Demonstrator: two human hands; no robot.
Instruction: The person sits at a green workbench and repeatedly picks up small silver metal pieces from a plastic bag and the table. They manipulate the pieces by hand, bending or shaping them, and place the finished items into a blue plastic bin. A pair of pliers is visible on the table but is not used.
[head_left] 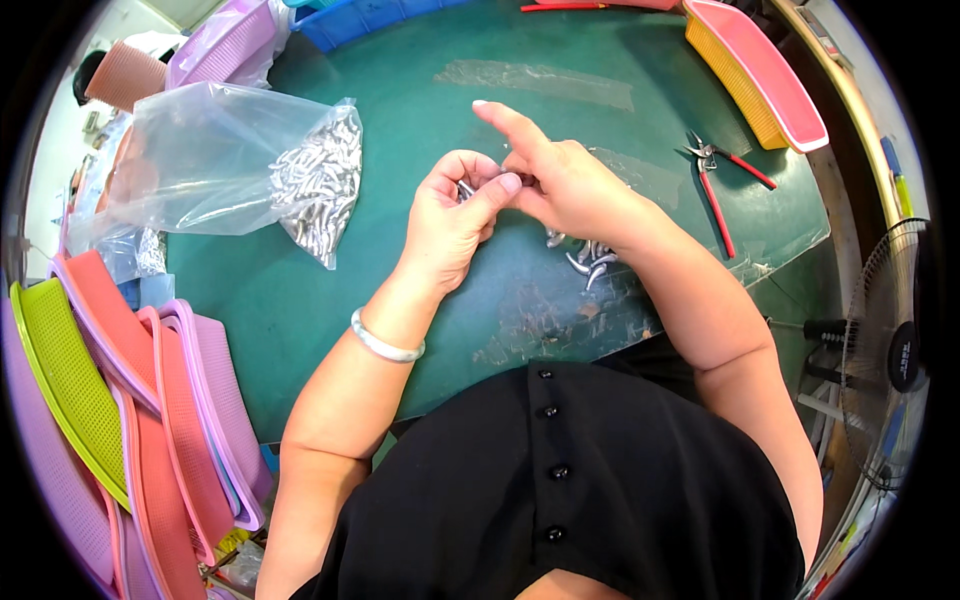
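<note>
While our hands meet above the green table (400, 110), a small metal piece (466, 188) sits pinched in the curled fingers of our left hand (450, 215), thumb pressed toward our right hand (565, 180). That one closes on the same spot, forefinger pointing away. Loose metal pieces (590, 260) lie just beneath the right wrist, pliers (715, 185) farther right.

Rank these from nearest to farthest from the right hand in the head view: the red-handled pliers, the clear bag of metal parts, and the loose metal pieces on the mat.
From the right hand:
1. Loose metal pieces, just below the hand, by the wrist.
2. Red-handled pliers, on the mat to its right.
3. Clear bag of metal parts, far left, beyond the left hand.
</note>
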